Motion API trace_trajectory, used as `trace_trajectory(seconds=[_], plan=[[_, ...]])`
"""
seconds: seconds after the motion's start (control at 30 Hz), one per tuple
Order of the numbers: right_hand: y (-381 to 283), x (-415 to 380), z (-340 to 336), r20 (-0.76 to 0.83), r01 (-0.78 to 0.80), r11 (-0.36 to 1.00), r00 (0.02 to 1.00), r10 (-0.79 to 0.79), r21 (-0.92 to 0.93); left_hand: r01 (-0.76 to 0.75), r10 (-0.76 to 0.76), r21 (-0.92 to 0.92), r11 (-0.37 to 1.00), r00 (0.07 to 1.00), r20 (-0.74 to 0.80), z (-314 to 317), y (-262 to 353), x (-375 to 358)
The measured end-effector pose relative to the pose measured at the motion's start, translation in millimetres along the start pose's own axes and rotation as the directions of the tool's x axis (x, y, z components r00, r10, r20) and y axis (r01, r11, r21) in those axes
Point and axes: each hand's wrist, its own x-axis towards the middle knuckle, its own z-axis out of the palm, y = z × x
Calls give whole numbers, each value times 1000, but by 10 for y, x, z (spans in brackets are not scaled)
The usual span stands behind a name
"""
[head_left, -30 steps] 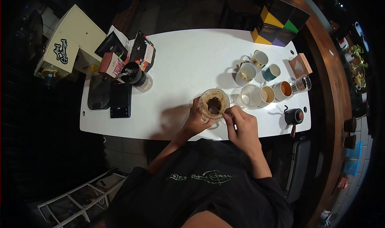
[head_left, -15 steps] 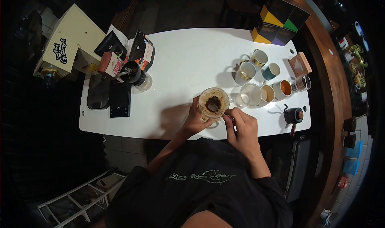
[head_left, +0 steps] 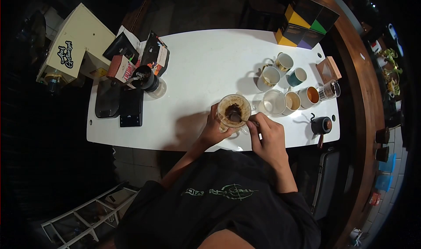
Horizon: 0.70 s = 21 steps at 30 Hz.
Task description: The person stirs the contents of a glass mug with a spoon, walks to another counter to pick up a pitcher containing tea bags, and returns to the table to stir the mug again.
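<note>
A glass coffee dripper (head_left: 233,111) with wet brown grounds inside stands near the front edge of the white table (head_left: 206,73). My left hand (head_left: 213,128) wraps around its left side. My right hand (head_left: 265,135) grips a metal spoon (head_left: 239,118) whose bowl dips into the grounds.
Several mugs and cups (head_left: 285,87) cluster right of the dripper, with a small black kettle (head_left: 321,126) near the front right. A hand grinder (head_left: 147,81), coffee bags (head_left: 155,54) and a black scale (head_left: 131,108) sit at the left. Coloured boxes (head_left: 307,23) stand at the back right.
The spoon has shifted a little inside the dripper and my right hand has moved slightly closer to it. My left hand stays on the dripper.
</note>
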Motion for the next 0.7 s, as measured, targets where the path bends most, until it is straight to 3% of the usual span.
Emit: trace_trajectory(seconds=[0.1,0.27,0.43,0.53,0.7], plan=[[50,26,11,13,35,998,999,-34,-55,-52,53,20,998,998,-29,7,-9,-2],[103,58,4,-27,-13,998,1000,11,-63,-17,18,51,999,1000,-15,-23,33,-13],[194,85,99,-8,42,987,999,-44,-153,5,-5,82,997,1000,0,-28,24,-14],[203,45,183,21,45,992,999,-42,-117,-2,2,11,1000,1000,-15,-20,16,-5],[111,1,188,54,50,997,997,-47,-57,-67,67,79,995,998,12,-37,5,1]])
